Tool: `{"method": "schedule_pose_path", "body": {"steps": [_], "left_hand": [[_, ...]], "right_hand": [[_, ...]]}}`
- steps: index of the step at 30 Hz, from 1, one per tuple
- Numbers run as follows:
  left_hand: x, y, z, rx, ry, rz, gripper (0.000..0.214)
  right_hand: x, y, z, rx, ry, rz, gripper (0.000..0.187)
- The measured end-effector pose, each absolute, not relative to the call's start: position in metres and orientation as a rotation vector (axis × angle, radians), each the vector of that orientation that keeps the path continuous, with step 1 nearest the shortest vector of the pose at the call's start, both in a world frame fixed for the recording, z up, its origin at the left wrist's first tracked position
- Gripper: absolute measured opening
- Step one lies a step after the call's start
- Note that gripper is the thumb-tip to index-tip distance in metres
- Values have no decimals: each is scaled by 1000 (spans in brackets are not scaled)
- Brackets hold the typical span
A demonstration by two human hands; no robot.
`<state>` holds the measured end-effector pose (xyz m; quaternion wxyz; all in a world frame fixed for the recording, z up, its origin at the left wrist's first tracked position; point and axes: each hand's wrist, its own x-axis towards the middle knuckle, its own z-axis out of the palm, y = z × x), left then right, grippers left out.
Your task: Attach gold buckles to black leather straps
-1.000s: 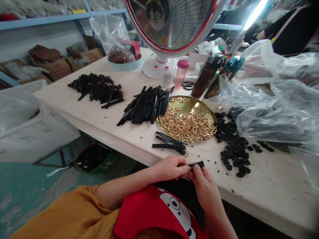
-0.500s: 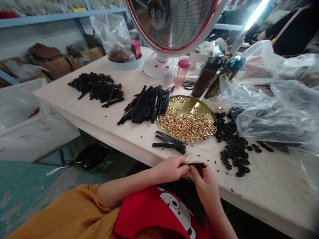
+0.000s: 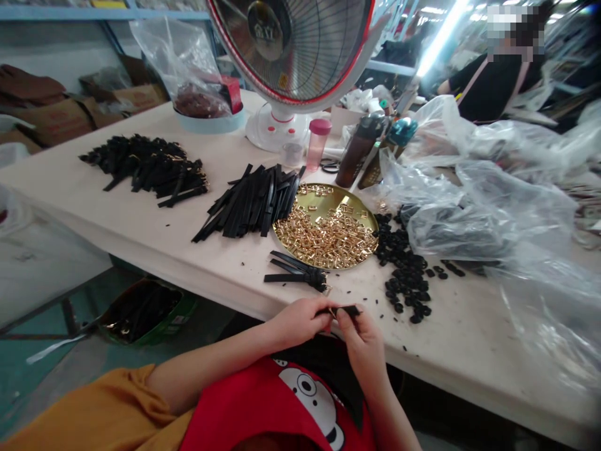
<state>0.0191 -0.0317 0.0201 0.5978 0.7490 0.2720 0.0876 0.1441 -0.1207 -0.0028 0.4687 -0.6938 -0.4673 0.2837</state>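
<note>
A short black strap (image 3: pixel 351 310) with a bit of gold metal at its inner end is held between my two hands at the table's front edge. My left hand (image 3: pixel 304 321) pinches the end by the gold piece, and my right hand (image 3: pixel 362 333) grips the strap between thumb and fingers. Fingers partly hide the gold piece. Just beyond lies a small bunch of black straps with gold buckles (image 3: pixel 298 272). Behind it, a round gold tray (image 3: pixel 323 199) holds many small gold buckles (image 3: pixel 323 241). A larger pile of black strips (image 3: pixel 251 203) touches the tray's left side.
Small black loops (image 3: pixel 408 282) are heaped right of the tray, beside clear plastic bags (image 3: pixel 464 219). Finished-looking straps (image 3: pixel 150 169) lie at left. A fan-shaped heater (image 3: pixel 282 125), a pink-lidded bottle (image 3: pixel 318 144) and dark bottles (image 3: pixel 359 150) stand behind. Another person (image 3: pixel 498 81) is far right.
The camera view has turned slightly, so everything sits further left. Both hands still hold the strap; its left end with the gold piece now lies more within my left fingers.
</note>
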Motion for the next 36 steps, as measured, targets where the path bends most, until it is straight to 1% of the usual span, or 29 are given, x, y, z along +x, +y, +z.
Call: {"method": "schedule_pose_path", "body": {"steps": [3, 6, 8, 11, 14, 18, 21, 25, 27, 31, 33, 36], "left_hand": [[21, -30, 17, 1685, 670, 178, 25], [22, -29, 15, 1600, 719, 167, 28], [22, -28, 13, 1531, 742, 141, 32], [25, -29, 9, 1433, 743, 76, 28], [28, -30, 7, 1355, 738, 58, 26], [28, -30, 12, 1308, 762, 77, 27], [24, -28, 18, 1301, 781, 64, 28], [21, -27, 22, 1276, 745, 55, 29], [22, -27, 23, 1280, 714, 94, 32], [26, -27, 28, 1335, 696, 222, 32], [26, -26, 32, 1396, 709, 307, 30], [24, -25, 36, 1520, 762, 407, 27]], "right_hand": [[153, -124, -2, -1679, -1230, 719, 22], [190, -128, -3, -1812, -1221, 615, 26], [232, -130, -5, -2021, -1119, 388, 32], [295, -125, -11, -2478, -1143, -19, 34], [331, -112, -19, -2594, -1222, -67, 25], [339, -95, -32, -2613, -1314, -64, 14], [337, -94, -33, -2592, -1319, -74, 14], [323, -103, -19, -2502, -1277, -111, 17], [303, -107, -8, -2358, -1191, 2, 21], [243, -109, 9, -1783, -845, 622, 28], [215, -107, 14, -1603, -700, 798, 31], [187, -103, 15, -1431, -547, 995, 29]]}}
